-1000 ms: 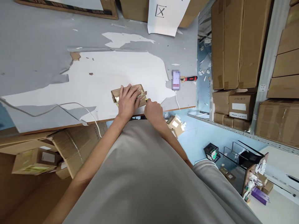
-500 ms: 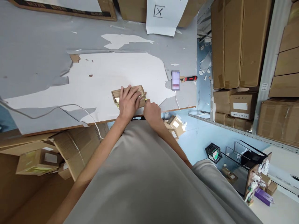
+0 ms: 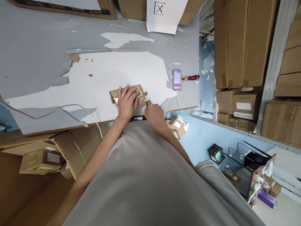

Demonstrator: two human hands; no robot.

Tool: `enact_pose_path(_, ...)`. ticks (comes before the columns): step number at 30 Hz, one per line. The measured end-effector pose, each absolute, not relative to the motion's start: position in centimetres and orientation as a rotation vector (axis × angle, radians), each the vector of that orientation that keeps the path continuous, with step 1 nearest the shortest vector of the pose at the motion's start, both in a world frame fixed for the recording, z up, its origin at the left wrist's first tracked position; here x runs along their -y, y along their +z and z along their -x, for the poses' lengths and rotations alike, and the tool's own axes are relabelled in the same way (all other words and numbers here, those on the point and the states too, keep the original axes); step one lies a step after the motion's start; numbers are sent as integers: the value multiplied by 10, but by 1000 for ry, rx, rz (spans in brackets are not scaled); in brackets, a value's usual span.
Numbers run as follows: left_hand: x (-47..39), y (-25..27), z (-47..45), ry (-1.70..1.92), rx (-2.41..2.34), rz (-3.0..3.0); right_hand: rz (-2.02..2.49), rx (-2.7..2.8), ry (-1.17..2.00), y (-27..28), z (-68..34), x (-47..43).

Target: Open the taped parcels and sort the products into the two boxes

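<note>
On the worktable lies a small, tape-covered cardboard box [image 3: 114, 94], slightly tilted in angle. My left hand [image 3: 127, 102] rests flat across its top, fingers stretched out and a little apart. My right hand [image 3: 154, 113] is closed in a fist at the box's near right corner. Out of that fist pokes the yellow and black end of what looks like a box cutter [image 3: 146, 102]; the rest of it is hidden by my fingers. A brown cardboard flap or scrap [image 3: 145, 93] sticks out at the box's right end.
To the right lie a phone [image 3: 177, 80] on a white cable and a red-and-black handled tool [image 3: 192, 78]. Another cable [image 3: 68, 105] crosses the table's left side. A large open carton [image 3: 70, 147] stands below left; shelves of boxes [image 3: 246, 103] rise at right.
Both hands stay at the box. The box and my left hand have shifted slightly left, and more of the yellow and black cutter end shows beyond my right fist.
</note>
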State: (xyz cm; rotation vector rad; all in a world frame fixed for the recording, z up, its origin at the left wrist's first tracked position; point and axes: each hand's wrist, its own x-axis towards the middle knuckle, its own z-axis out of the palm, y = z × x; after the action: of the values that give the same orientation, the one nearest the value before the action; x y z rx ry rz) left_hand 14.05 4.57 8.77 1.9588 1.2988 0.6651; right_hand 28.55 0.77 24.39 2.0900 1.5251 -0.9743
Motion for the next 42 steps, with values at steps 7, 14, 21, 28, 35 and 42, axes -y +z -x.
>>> enact_pose_path(7, -44, 87, -142, 698, -1315, -1978, -2117, -1565, -922, 233, -279, -15)
enact_pose_path(14, -39, 88, -143, 718, -1323, -1981, -2080, -1522, -952, 236, -287, 0)
enact_pose_path(21, -37, 84, -144, 744, -1333, -1983, -2063, -1539, -929, 239, -288, 0)
enact_pose_path(28, -36, 85, -145, 745, -1316, -1944, -2085, -1572, -901, 225, -287, -9)
enact_pose_path(35, -37, 88, -143, 688, -1320, -1960, -2087, -1629, -871, 238, -289, -9)
enact_pose_path(42, -41, 93, -147, 712, -1303, -1915, -2106, -1623, -906, 220, -291, -21)
